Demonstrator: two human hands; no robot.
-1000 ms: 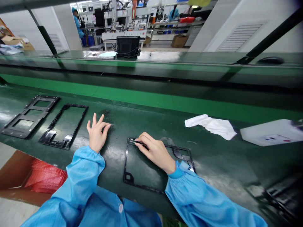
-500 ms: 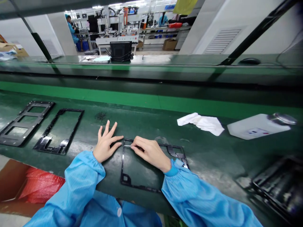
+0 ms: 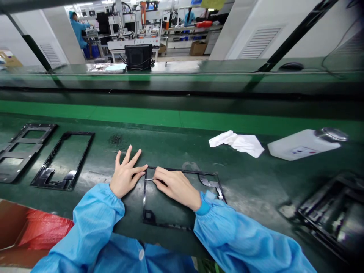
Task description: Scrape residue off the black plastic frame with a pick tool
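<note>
A thin black rectangular frame (image 3: pixel 167 226) lies flat on the green bench in front of me. My left hand (image 3: pixel 125 174) has its thumb and forefinger closed together on the frame's upper left corner, while the other fingers are spread. Between the fingertips of my right hand (image 3: pixel 174 185) is a pair of slim metal tweezers (image 3: pixel 149 179), its tip pointing left at the frame's left side bar. My right hand and wrist reach over the frame's opening and hide part of its right side.
To the left lie a second black frame (image 3: pixel 82 163) and a grey-black plate with cutouts (image 3: pixel 24 151). Small dark scraps (image 3: pixel 116 139) sit behind my left hand. A white cloth (image 3: pixel 239 143), a white bottle (image 3: pixel 298 146) and stacked dark parts (image 3: pixel 327 216) are on the right.
My right hand and the tweezers have shifted slightly down along the frame's left bar. My left hand stays at the corner. The whole view has moved a little.
</note>
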